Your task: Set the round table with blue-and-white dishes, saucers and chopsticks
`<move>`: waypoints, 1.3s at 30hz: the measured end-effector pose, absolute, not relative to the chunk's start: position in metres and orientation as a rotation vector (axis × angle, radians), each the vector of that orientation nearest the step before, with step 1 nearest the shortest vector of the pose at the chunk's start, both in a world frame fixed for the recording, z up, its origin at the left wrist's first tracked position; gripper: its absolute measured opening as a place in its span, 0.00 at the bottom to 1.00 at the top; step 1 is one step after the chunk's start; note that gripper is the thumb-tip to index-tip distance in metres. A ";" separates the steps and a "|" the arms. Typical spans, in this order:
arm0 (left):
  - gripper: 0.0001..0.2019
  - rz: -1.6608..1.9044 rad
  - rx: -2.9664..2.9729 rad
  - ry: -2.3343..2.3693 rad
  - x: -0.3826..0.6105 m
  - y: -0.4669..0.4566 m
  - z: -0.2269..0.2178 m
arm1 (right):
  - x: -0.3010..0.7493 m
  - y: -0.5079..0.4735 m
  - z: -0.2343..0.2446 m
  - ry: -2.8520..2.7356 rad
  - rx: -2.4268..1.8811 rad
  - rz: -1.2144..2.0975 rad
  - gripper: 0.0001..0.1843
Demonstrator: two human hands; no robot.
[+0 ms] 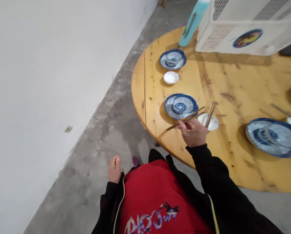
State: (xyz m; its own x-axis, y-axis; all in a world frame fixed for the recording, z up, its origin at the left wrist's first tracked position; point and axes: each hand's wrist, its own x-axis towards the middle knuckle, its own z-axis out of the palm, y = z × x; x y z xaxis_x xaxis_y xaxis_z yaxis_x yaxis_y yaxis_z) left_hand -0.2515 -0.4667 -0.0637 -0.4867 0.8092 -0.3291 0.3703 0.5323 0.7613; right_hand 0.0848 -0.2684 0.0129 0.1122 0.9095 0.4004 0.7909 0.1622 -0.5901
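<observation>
My right hand (193,132) is closed on wooden chopsticks (172,126) above the near edge of the round wooden table. They slant across the rim of a blue-and-white plate (168,109) that carries a matching bowl (187,103). Another pair of chopsticks (210,114) lies over a small white dish (214,124) just beyond my knuckles; whether my hand also grips that pair I cannot tell. Down at my side, over the concrete floor, my left hand (114,169) is loosely curled, with nothing visible in it.
Farther along the table (233,78) are another plate (162,60) with a bowl and a white dish (171,77). A further plate (289,153) with a bowl sits at right. White crates (223,35) and a turquoise object (190,27) stand at the back. A white wall (50,65) rises at left.
</observation>
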 end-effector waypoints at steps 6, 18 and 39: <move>0.26 0.881 1.065 1.867 -0.255 -0.426 -0.051 | 0.049 -0.265 0.041 -1.275 -1.617 0.577 0.16; 0.25 0.774 1.224 1.568 -0.288 -0.258 0.009 | -0.086 -0.179 0.006 -0.562 -1.303 1.684 0.26; 0.20 0.099 1.191 0.949 -0.282 -0.039 0.020 | -0.070 -0.059 0.003 -0.187 -1.382 1.201 0.25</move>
State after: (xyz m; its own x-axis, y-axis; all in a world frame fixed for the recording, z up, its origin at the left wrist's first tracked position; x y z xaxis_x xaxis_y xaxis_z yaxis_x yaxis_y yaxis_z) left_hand -0.2816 -0.0394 0.0201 0.6266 0.5283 -0.5730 0.3988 0.4143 0.8181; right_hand -0.0696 -0.0590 0.0025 0.4476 0.7257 -0.5225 -0.5320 -0.2535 -0.8079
